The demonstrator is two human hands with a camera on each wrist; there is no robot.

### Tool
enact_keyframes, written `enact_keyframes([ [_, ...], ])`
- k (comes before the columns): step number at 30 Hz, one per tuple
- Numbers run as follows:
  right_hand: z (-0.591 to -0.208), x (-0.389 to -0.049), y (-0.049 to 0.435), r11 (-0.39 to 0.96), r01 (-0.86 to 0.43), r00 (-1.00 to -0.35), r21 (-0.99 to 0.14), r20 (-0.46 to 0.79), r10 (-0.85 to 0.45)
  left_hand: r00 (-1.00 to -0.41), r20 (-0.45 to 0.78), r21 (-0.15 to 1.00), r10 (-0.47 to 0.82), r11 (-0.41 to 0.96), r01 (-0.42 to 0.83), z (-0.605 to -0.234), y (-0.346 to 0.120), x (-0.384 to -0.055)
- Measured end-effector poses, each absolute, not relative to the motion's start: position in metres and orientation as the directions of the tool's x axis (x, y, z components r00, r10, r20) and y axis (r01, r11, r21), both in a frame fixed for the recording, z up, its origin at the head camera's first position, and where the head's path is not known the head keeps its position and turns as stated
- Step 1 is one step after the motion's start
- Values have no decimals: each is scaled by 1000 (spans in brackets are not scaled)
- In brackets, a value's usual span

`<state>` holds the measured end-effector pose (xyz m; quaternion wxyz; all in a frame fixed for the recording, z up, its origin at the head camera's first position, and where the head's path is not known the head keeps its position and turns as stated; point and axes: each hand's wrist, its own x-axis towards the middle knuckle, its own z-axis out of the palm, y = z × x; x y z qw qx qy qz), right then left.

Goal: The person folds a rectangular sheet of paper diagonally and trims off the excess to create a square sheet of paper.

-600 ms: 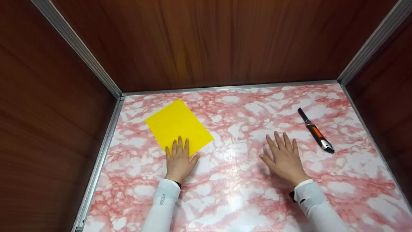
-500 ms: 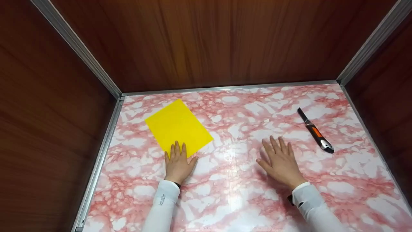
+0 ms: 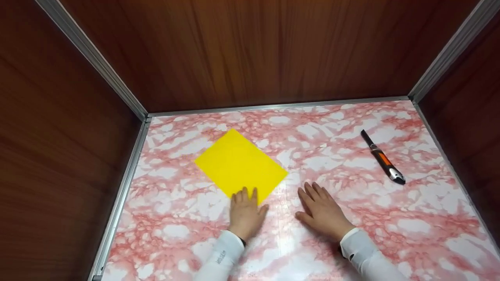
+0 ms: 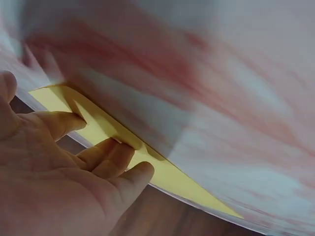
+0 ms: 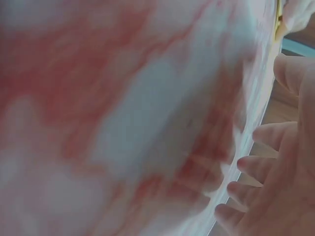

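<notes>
A yellow sheet of paper (image 3: 239, 164) lies flat and turned at an angle on the table, left of the middle. My left hand (image 3: 247, 216) rests its fingertips on the sheet's near corner, its thumb off to the right side. In the left wrist view the fingers (image 4: 106, 155) touch the paper (image 4: 170, 179) from above without curling round it. To the right of the sheet, my right hand (image 3: 324, 214) is held with fingers extended over the table, holding nothing. Its fingers (image 5: 261, 167) appear slightly bent in the right wrist view, apart from the paper.
A utility knife (image 3: 384, 160) with a black and orange handle lies toward the right of the red-and-white marbled table (image 3: 422, 218). Brown wood-grain panels (image 3: 250, 50) with metal edging enclose the back and both sides.
The left hand has slid the yellow paper rightward and toward the person, and the sheet has turned somewhat. My right hand has moved left and nearer. The knife stays put.
</notes>
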<state>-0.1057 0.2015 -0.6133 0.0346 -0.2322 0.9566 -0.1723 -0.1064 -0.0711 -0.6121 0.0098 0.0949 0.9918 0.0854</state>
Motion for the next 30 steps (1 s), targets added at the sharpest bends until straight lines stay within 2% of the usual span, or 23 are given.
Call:
enact_keyframes([
  [7,-614,-113,194,820,-478,-867,-315,17,-498,-937,6,48,350,936,349,-615,-12,-81],
  [12,-616,-116,201,840,-450,-879,-301,-17,-477,-903,7,58,430,901,430,-612,2,-75],
  [18,-619,-119,215,837,-473,-865,-277,-35,-501,-870,-70,185,488,863,470,-608,-19,-90],
  [24,-618,-117,230,826,-455,-849,-332,-118,-515,-877,-137,201,460,880,430,-613,-52,-109],
  [30,-619,-111,238,833,-442,-861,-334,-105,-498,-881,-147,246,450,879,408,-618,-58,-109],
])
